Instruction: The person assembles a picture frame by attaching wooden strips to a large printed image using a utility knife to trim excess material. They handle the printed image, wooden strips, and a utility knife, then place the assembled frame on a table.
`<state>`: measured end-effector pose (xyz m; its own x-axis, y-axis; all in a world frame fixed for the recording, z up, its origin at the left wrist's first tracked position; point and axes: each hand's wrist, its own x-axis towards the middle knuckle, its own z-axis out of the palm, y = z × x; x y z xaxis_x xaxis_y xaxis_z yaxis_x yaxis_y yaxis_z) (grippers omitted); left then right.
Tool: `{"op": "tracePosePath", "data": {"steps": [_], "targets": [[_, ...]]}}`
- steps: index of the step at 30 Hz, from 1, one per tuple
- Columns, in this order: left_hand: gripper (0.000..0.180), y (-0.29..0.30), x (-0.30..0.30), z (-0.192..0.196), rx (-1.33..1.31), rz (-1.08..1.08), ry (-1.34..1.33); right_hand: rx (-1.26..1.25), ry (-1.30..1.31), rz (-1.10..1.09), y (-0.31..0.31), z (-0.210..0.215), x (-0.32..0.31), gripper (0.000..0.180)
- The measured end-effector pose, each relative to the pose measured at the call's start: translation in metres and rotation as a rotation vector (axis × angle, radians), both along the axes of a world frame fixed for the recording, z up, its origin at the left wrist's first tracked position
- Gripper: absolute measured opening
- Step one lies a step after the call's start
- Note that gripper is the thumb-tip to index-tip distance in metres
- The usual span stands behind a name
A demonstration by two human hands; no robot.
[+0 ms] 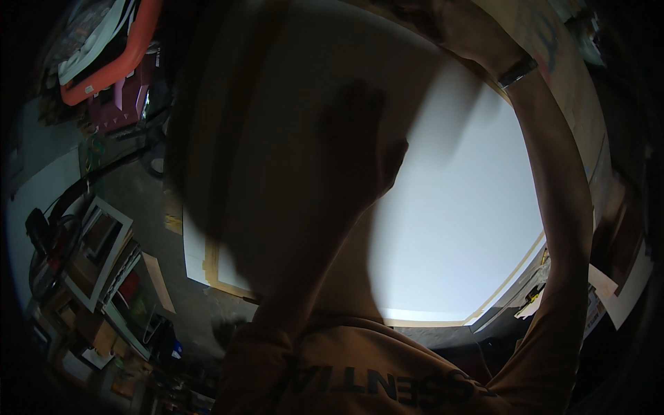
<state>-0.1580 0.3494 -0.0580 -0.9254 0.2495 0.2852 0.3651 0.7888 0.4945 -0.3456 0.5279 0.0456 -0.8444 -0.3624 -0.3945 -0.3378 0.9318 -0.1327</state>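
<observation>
1. Nearest is the person's tan shirt point(360, 373), dark lettering across the chest, filling the lower edge of the view.
2. From it the left arm rises in deep shadow to the left hand point(356, 131), which lies flat on a big white sheet point(470, 207), fingers stretched out and slightly apart, gripping nothing.
3. The sheet covers most of the tabletop point(443, 335), whose dark edge shows just below the sheet's near border; a pale tan backing strip point(228, 277) peeks out along the sheet's lower left corner.
4. The right arm runs up the right side, a dark wristband point(517, 69) on its wrist. The right hand point(449, 28) reaches the sheet's far edge at the top; it is too dark to tell whether its fingers are spread or closed around the edge.
5. Left of the tabletop, on the floor point(138, 194), lie white picture frames point(104, 249) among cluttered boxes and cables.
6. Farthest, upper left, sits an orange frame point(117, 59) over a maroon box point(128, 100).
</observation>
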Motion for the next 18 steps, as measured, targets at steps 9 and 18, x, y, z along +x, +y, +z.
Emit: {"op": "tracePosePath", "data": {"steps": [9,18], "targets": [[0.070,-0.002,-0.002,-0.004,-0.037,-0.009,0.099,-0.222,0.091,0.114,0.038,-0.008,0.017,0.022],[0.070,-0.002,-0.005,-0.011,0.033,-0.033,0.160,-0.318,0.138,0.125,0.072,-0.015,0.036,0.020]]}}
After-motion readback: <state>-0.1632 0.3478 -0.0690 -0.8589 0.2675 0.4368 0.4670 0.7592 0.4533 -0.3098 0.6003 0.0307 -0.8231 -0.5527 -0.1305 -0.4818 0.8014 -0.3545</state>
